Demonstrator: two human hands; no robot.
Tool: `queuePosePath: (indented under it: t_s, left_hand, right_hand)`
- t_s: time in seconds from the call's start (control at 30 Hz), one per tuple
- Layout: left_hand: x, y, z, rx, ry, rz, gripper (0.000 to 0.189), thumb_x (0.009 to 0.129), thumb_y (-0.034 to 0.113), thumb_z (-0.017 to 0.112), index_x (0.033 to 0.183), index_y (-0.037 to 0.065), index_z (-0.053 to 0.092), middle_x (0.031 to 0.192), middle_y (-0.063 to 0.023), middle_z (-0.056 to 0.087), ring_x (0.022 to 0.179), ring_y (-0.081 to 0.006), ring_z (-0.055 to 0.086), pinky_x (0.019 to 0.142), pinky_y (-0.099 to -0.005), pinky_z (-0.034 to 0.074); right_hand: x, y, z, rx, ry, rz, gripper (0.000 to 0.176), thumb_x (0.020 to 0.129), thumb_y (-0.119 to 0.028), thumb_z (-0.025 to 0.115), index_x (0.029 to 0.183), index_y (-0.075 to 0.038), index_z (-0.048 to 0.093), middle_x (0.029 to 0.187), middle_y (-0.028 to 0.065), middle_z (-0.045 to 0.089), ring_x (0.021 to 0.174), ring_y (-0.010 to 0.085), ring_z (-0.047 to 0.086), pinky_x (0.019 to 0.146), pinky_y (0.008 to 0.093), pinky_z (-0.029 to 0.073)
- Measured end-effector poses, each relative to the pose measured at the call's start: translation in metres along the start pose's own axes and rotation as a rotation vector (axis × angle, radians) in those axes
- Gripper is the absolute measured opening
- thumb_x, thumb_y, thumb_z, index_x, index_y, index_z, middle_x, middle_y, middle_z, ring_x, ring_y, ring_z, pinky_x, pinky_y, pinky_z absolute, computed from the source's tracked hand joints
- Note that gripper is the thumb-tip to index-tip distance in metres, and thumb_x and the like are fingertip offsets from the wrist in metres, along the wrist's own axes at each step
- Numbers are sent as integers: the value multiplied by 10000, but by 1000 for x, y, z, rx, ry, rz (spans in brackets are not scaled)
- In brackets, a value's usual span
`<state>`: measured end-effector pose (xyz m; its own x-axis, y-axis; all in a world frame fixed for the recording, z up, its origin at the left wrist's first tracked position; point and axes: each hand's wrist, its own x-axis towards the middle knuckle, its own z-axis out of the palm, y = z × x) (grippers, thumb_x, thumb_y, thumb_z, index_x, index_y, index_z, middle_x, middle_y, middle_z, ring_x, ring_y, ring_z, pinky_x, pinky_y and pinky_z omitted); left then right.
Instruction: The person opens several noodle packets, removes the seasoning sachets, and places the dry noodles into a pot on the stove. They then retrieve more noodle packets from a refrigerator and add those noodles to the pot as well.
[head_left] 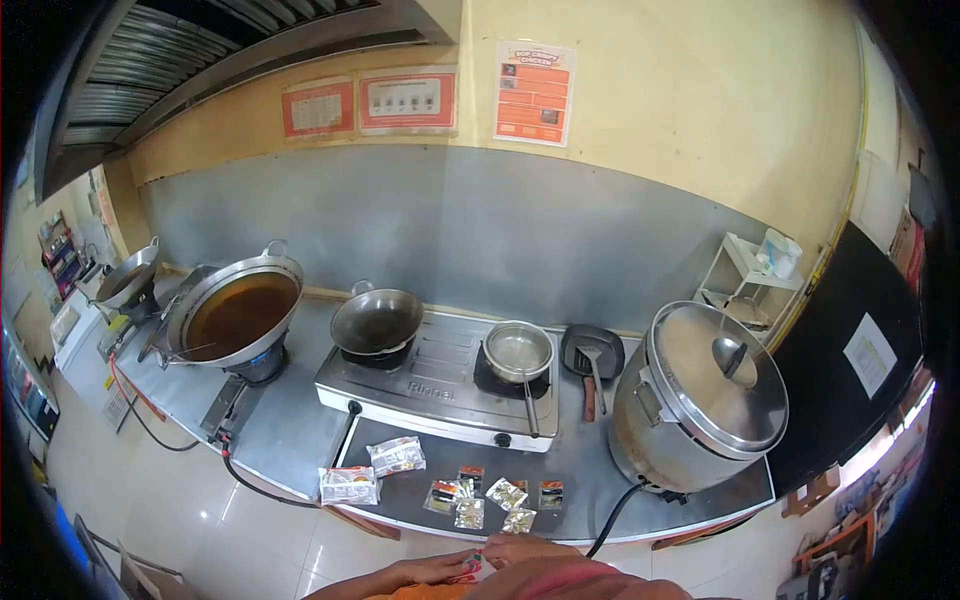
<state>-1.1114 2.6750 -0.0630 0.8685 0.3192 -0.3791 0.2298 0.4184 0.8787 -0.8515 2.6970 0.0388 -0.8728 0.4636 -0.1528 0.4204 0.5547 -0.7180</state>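
At the bottom centre, close to the body, my left hand (435,568) and my right hand (520,549) meet around a small white and red packet (476,569). The fingers of both are closed on it; part of my right hand is hidden by a sleeve or cloth. Just beyond them, on the counter (420,508), lie several small sachets (506,493), some gold-coloured and some dark with red. To their left are two larger white packets with red print (348,486) (397,455).
A two-burner stove (430,390) carries a wok (376,320) and a small saucepan (518,350). At left stands a big pan of brown liquid (243,315). A square pan (606,345) and large lidded cooker (665,440) stand right. A black cable (612,522) hangs over the front edge.
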Motion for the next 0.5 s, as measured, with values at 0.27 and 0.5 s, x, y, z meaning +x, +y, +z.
queuePosePath:
  t_s: [0.27,0.5]
  left_hand:
    - [-73,58,-24,187,-34,114,933,957,491,623,1596,49,107,1578,-180,303,1459,-263,277,1182,-346,226]
    - [-87,-80,-88,276,52,157,889,940,474,658,1571,25,222,1589,-194,296,1465,-267,286,1210,-368,200]
  right_hand:
    - [58,-63,-31,170,-131,228,270,960,-139,517,1203,-80,620,1082,197,665,1032,400,622,876,477,474]
    - [104,-83,0,261,-24,256,466,904,-12,482,1351,-87,590,1247,178,670,1129,342,650,970,405,493]
